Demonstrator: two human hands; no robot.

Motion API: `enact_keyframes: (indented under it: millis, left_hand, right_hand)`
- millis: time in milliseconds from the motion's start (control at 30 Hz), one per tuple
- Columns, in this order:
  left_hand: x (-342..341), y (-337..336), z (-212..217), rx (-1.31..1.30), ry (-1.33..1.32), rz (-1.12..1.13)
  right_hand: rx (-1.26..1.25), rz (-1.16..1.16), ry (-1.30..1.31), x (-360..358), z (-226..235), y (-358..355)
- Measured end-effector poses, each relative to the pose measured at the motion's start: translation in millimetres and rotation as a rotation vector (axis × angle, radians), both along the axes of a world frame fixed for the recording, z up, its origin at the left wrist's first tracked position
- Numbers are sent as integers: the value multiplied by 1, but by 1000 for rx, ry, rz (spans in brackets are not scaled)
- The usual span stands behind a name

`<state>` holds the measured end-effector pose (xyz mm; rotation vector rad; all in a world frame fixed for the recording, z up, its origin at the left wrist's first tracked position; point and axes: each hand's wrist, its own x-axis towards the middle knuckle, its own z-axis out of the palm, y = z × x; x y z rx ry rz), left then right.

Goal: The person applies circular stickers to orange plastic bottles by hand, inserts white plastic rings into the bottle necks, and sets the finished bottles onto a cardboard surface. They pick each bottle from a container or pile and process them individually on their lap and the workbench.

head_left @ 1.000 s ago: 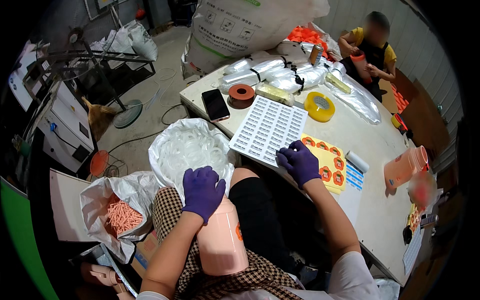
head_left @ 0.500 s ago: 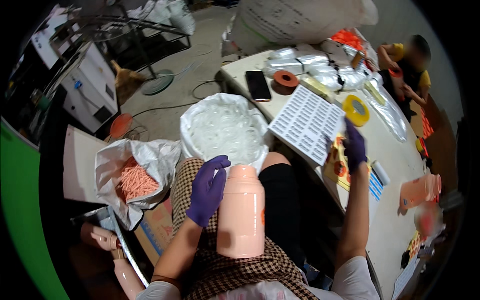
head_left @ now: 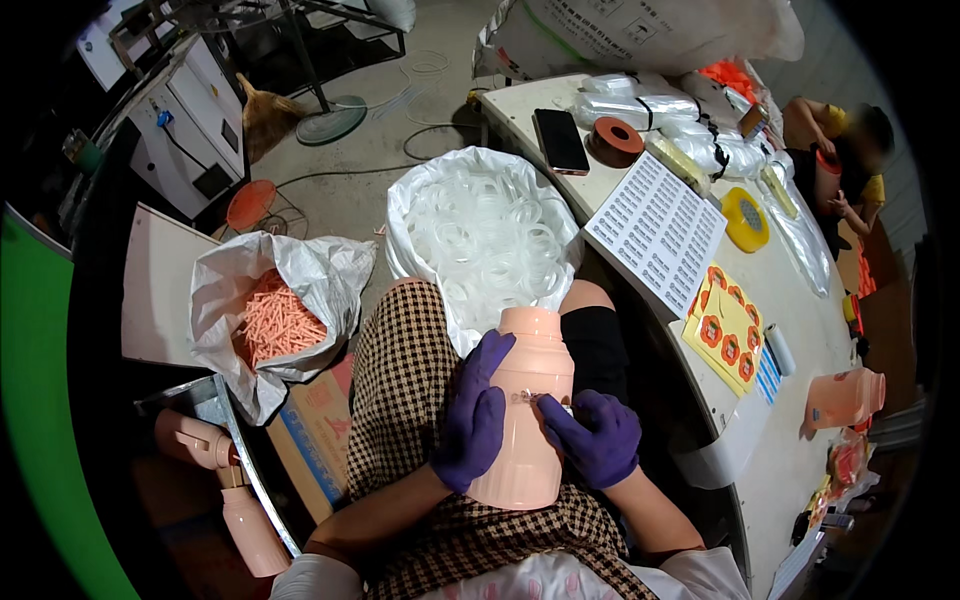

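Note:
A pale pink thermos flask body (head_left: 520, 455) rests in my lap, its neck pointing away from me. My left hand (head_left: 474, 420), in a purple glove, grips its left side with the fingers lying along the wall. On the flask's front is a small shiny label (head_left: 527, 397) with dark marks, too small to make out. My right hand (head_left: 598, 436), also gloved in purple, presses its index finger at the label's right end, the other fingers curled. The sticker sheet (head_left: 725, 330) with orange-red shapes lies on the table to the right, beside a sheet of small printed labels (head_left: 657, 228).
The white table (head_left: 790, 440) holds a phone (head_left: 561, 141), a brown tape roll (head_left: 615, 142), a yellow tape roll (head_left: 745, 219) and another pink flask (head_left: 845, 398). Sacks of clear rings (head_left: 485, 235) and pink strips (head_left: 280, 318) stand ahead and left. A co-worker (head_left: 850, 170) sits at far right.
My right hand has come from the sticker sheet on the table to the flask. My left hand has closed on the flask's side. The flask's orange mark has gone from view; a small label now shows.

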<state>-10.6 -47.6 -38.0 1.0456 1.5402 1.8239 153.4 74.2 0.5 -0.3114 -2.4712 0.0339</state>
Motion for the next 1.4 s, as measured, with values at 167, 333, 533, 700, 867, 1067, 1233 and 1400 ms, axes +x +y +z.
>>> enact_keyframes:
  millis: [167,333,533,700,867,1067,1233,1400]
  left_hand:
    - [0,0,9,-68,181,44]
    - [0,1,10,-173,374,1]
    - [2,5,7,-188,316,13]
    - [-5,12,-2,-166,265,79]
    - [-20,5,-16,-182,184,24]
    - [-4,-1,-10,-240,375,88]
    - [15,-8,10,-184,670,73]
    - [23,-18,19,-236,673,8]
  right_hand:
    - [76,4,-77,6,0,5]
    - [78,-11,-138,3,3,7]
    - [45,-2,-168,-4,16,7]
    - [-42,-37,-308,-4,16,1]
    - [78,-252,-508,23,21,27]
    - [178,-375,3,16,64,163]
    - [-70,-143,182,-24,51,147]
    - [-1209,-26,-149,-53,5,73]
